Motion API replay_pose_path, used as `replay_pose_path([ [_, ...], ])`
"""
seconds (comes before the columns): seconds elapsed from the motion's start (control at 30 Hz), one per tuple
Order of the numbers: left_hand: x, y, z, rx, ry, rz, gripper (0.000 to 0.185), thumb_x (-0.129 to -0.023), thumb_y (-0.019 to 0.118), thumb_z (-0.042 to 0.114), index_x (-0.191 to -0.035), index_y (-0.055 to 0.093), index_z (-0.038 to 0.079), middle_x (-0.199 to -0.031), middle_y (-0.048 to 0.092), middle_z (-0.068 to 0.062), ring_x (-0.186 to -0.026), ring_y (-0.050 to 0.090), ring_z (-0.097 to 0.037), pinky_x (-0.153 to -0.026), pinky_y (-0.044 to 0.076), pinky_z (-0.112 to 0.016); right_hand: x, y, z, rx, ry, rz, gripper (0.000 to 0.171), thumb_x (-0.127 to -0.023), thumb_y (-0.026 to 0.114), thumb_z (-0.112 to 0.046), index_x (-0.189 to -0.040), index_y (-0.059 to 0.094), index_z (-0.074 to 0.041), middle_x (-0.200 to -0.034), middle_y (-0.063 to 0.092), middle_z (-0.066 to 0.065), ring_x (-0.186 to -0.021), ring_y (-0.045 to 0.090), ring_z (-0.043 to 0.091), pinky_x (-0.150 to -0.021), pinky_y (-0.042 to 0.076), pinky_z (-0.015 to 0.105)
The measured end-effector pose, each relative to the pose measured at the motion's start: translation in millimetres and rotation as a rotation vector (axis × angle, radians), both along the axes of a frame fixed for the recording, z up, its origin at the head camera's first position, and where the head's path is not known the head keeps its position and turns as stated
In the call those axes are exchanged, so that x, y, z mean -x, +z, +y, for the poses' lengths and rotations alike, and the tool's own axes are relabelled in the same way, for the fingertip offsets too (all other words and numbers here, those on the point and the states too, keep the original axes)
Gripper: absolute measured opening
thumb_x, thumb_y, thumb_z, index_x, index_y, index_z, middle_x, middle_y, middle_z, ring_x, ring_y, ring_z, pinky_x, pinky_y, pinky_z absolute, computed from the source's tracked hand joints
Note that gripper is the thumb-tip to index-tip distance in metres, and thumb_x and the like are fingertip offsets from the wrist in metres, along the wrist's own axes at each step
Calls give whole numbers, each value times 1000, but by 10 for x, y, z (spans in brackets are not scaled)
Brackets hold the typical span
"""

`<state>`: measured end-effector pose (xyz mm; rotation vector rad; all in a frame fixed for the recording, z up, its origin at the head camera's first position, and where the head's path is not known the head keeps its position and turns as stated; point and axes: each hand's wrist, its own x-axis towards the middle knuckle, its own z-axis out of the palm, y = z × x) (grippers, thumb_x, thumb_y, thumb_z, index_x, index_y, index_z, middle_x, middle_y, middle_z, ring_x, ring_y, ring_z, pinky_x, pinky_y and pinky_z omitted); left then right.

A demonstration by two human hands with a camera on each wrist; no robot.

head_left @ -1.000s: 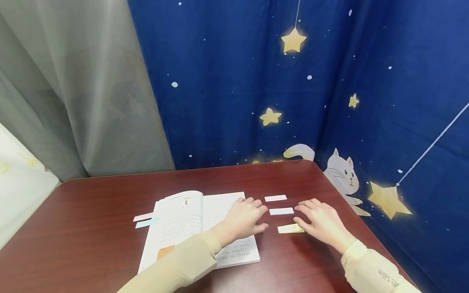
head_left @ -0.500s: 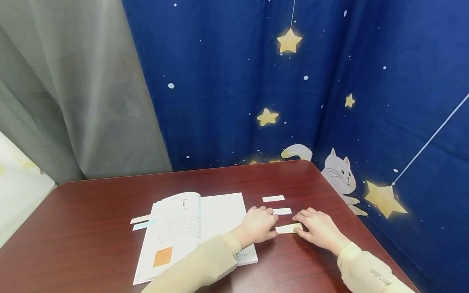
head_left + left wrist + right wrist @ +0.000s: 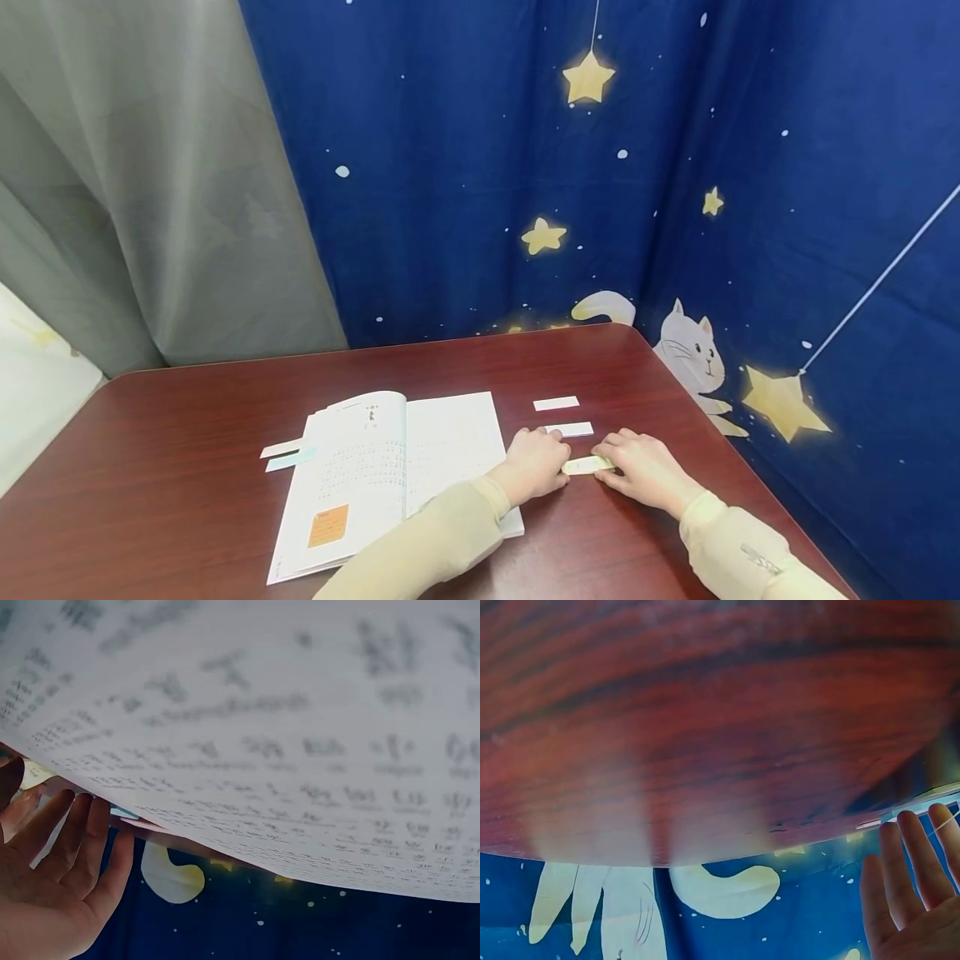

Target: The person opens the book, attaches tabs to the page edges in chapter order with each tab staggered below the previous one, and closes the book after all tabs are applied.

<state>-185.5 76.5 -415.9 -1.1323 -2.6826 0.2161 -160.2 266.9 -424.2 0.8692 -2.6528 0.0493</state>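
A narrow pale-yellow sticky-note pad [image 3: 581,466] lies low over the table between my two hands. My left hand [image 3: 535,463] pinches its left end, and my right hand [image 3: 639,467] has thumb and forefinger at its right end. In the left wrist view, the pad [image 3: 34,774] shows near the thumb of the left hand [image 3: 64,874], whose other fingers are fairly straight. In the right wrist view, the fingers of the right hand [image 3: 919,889] reach up at the right edge; the thumb is out of sight.
An open book [image 3: 360,475] lies left of the hands, partly under the left forearm. It bears an orange sticky note [image 3: 328,526], with pink and blue tabs [image 3: 291,459] sticking out. Two white strips [image 3: 557,403] lie beyond the hands on the brown table [image 3: 187,467].
My left hand has moved right, from over the book to the pad's left end. My right hand has stayed at the right end, its fingers drawing closer to the pad.
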Motion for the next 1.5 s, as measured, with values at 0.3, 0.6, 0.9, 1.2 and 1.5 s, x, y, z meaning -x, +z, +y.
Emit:
replay_pose_path([
  [0.3,22,-29,49,31,8,20,17,-73,65,42,-78,65,26,-75,53,6,-69,52,-12,-52,40,-27,17,-15,-12,-2,-1,-22,18,-71,71,-30,-82,64,-17,-75,54,-9,-68,46,10,-55,41,28],
  [0.6,18,-40,66,12,4,25,10,-74,65,35,-75,64,25,-74,52,6,-66,51,-13,-49,40,-27,13,-15,-12,-3,-16,-49,19,-70,70,-31,-81,64,-18,-76,54,-9,-69,46,10,-55,41,28],
  [0.9,12,-50,61,-6,-5,23,7,-74,65,32,-74,64,25,-74,53,6,-66,52,-13,-49,41,-27,1,-18,-31,10,-3,-40,16,-70,70,-30,-77,62,-17,-71,49,-11,-64,42,8,-52,37,25],
  [1.2,14,-51,70,-43,3,-38,13,-72,67,29,-80,62,19,-77,52,5,-71,52,-13,-53,43,-27,-14,8,-47,29,1,-74,18,-70,71,-27,-78,64,-14,-70,50,-10,-62,40,7,-51,37,24],
  [1.5,-4,-55,82,-33,-12,-1,20,-71,68,30,-82,57,18,-78,53,6,-72,52,-13,-54,41,-25,-22,14,-48,35,11,-57,16,-69,73,-27,-73,59,-18,-65,42,-14,-60,37,6,-49,35,22],
])
